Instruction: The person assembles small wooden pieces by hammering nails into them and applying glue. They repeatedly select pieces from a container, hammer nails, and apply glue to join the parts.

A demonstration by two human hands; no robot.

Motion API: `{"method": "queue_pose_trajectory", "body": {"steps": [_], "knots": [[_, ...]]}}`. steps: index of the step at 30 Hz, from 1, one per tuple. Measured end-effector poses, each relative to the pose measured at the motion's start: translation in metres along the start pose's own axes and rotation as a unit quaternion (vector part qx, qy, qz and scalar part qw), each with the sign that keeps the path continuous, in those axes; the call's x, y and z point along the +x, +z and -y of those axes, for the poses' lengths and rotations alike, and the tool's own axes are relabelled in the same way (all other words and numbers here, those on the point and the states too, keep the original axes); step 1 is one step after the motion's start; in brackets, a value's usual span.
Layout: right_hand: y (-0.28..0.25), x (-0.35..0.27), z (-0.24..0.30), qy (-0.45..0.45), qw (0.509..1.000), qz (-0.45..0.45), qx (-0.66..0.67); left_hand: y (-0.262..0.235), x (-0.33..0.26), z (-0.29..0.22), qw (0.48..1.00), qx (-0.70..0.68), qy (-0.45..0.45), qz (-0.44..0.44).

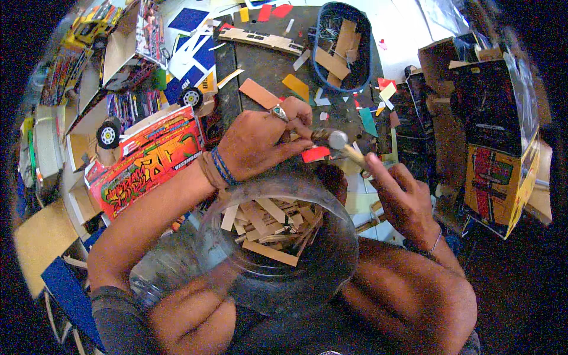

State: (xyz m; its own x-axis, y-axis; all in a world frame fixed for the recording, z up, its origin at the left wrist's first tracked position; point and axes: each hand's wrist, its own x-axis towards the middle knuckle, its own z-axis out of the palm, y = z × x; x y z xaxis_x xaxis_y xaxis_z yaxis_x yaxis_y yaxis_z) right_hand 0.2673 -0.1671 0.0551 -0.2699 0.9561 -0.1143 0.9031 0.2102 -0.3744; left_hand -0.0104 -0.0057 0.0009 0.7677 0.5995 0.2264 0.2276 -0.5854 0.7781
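Note:
My right hand (405,198) grips a hammer by its light wooden handle (355,156). The hammer's round metal head (338,140) is close to the fingertips of my left hand (263,139). That hand is closed, fingers pinched together over the dark work board (260,71); what they hold is hidden. A small red piece (315,155) lies just below the hammer head. Beyond my left hand is a flat brown strip (260,94). Nearer to me, a clear plastic tub (349,236) between my legs holds a pile of thin brown strips (269,251).
A blue oval tray (319,65) with nails and brown pieces stands at the back. Coloured scraps (368,121) litter the board. To the left is a bright printed toy truck panel (157,160) with black wheels (109,132); at right stand printed cardboard boxes (497,171).

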Motion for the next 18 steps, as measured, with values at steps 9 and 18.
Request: {"method": "queue_pose_trajectory", "body": {"steps": [9, 18], "knots": [[0.01, 0.004, -0.001, 0.017, 0.999, 0.005, -0.045, 0.003, -0.002, 0.005, 0.999, 0.004, -0.022, 0.029], [0.01, 0.003, -0.006, -0.091, 0.979, -0.175, -0.05, 0.007, -0.003, 0.009, 1.0, -0.003, 0.017, 0.007]]}}
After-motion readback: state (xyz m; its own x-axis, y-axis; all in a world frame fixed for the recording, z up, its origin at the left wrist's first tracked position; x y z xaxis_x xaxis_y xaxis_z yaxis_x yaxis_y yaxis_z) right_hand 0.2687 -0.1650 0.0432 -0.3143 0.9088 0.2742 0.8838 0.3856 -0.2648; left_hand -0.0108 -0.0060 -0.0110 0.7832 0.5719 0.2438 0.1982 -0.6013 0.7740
